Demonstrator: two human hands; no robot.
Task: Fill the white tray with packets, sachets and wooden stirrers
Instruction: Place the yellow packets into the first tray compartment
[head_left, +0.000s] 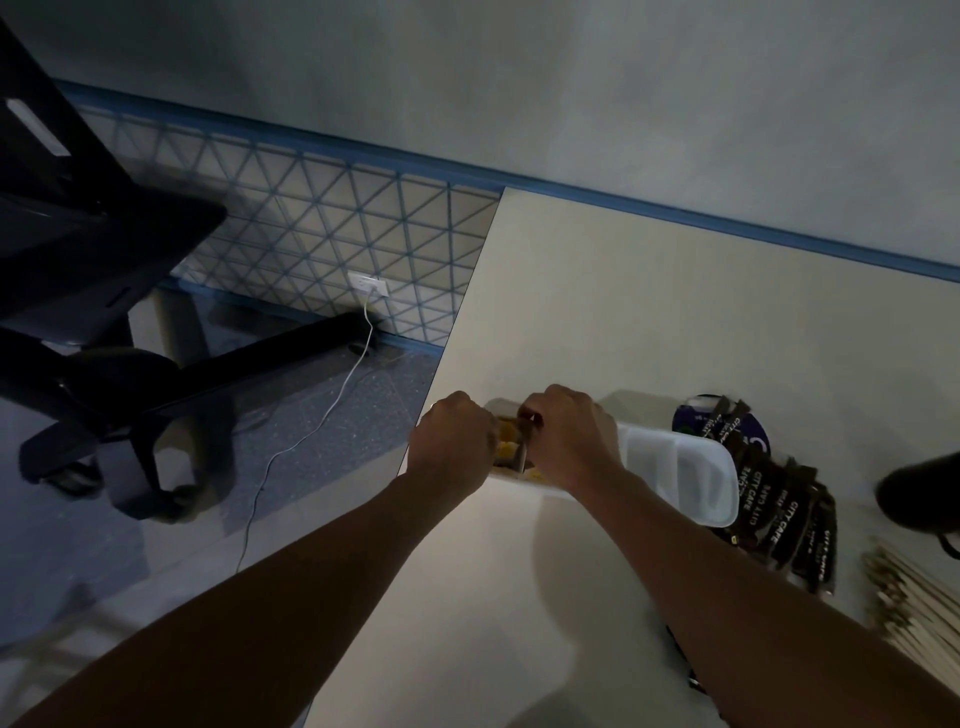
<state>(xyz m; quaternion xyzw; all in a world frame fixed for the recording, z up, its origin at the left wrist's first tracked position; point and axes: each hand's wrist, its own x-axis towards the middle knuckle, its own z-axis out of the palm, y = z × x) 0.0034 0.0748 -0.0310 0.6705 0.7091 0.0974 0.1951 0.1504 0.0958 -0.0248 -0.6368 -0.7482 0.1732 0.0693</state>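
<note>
A white divided tray (691, 467) lies on the pale table near its left edge. Both my hands are over the tray's left compartment, where yellow packets (506, 439) show between them. My left hand (451, 439) is curled at the tray's left end; what it holds is hidden. My right hand (569, 436) pinches a thin upright packet (523, 452) in that compartment. Dark brown sachets (779, 499) lie fanned out to the right of the tray. A pile of wooden stirrers (906, 597) lies at the right edge.
A dark round lid or dish (727, 423) sits behind the sachets. A black object (919, 499) is at the far right. Left of the table edge are an office chair (104, 312), a white cable (311, 431) and the floor.
</note>
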